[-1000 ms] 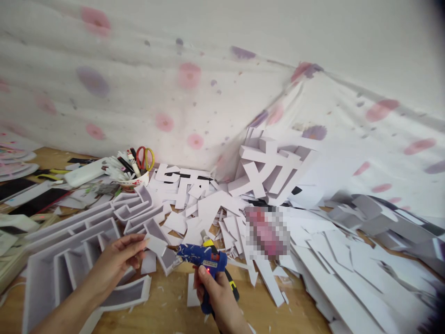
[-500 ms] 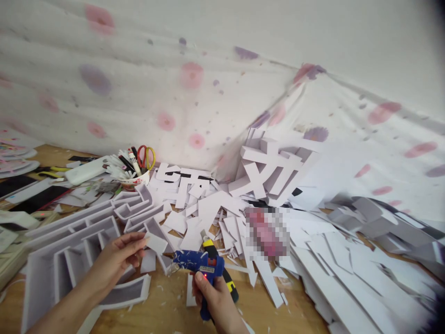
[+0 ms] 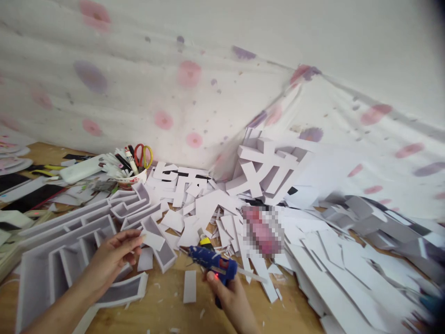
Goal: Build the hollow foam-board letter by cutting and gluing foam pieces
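Right hand [image 3: 233, 300]: closed round the grip of the glue gun [image 3: 212, 263], one finger by the lit red lamp. Nozzle aimed left and touching nothing.
Left hand [image 3: 111, 259]: pinching a small white piece [image 3: 153, 240] between thumb and fingertips. Held just over the right edge of the frame [image 3: 41, 273], near the nozzle but apart from it.
Frame: flat on the counter [image 3: 167, 313] under the left hand, with many inner walls upright.
Progress: judged well along on this frame, going by the standing walls. Pinched piece not yet set in place, and no glue to be seen on it.
Strip [image 3: 189, 286]: loose on the counter between the two hands.
Cutter [image 3: 205, 240]: yellow-tipped, just behind the gun and mostly hidden.
Scraps [image 3: 208, 208]: white offcuts heaped beyond the gun, with longer strips spreading right.
Cup [image 3: 134, 177]: behind the frame, holding scissors [image 3: 143, 155] and pens.
Character [image 3: 267, 169]: finished white block shape, leaning against the cloth [image 3: 187, 93].
Cloth: pale with pink and purple spots, draped across the back.
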Available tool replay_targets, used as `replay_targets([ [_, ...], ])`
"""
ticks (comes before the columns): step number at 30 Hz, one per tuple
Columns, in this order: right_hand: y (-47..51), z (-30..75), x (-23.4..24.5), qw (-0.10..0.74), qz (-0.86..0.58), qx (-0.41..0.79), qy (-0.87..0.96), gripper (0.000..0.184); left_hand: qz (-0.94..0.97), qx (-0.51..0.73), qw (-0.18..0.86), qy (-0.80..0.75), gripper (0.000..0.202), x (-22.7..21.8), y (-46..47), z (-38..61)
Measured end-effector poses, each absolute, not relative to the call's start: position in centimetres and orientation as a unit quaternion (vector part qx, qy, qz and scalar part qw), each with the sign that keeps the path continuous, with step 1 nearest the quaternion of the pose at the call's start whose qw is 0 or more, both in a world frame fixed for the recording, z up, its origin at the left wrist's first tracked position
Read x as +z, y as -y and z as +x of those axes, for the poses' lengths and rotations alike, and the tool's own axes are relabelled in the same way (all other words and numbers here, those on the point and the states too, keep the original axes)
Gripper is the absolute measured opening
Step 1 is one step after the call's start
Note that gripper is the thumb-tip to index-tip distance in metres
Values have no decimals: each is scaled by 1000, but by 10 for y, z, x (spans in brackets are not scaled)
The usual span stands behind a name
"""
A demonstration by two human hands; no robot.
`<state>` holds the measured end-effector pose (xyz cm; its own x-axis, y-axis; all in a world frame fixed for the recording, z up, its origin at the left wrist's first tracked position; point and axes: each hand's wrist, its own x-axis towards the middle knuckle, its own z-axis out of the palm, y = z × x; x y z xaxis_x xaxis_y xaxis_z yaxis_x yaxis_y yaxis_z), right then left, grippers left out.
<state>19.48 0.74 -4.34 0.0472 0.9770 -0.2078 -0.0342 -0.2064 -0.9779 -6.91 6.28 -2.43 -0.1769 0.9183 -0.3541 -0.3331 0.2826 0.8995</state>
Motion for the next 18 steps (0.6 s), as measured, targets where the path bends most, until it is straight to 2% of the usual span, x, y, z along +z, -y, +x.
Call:
replay_targets([
  [4, -7, 235, -47, 496, -620, 412, 448, 45, 318, 537, 525, -579, 40, -18, -61, -69],
  [11, 10, 272, -71, 436, -678, 301, 509, 30, 460, 517, 387, -609, 32, -2, -56, -83],
  [18, 12, 293, -94, 374, -712, 191, 563, 39, 561, 434, 311, -632, 28, 1, -52, -92],
])
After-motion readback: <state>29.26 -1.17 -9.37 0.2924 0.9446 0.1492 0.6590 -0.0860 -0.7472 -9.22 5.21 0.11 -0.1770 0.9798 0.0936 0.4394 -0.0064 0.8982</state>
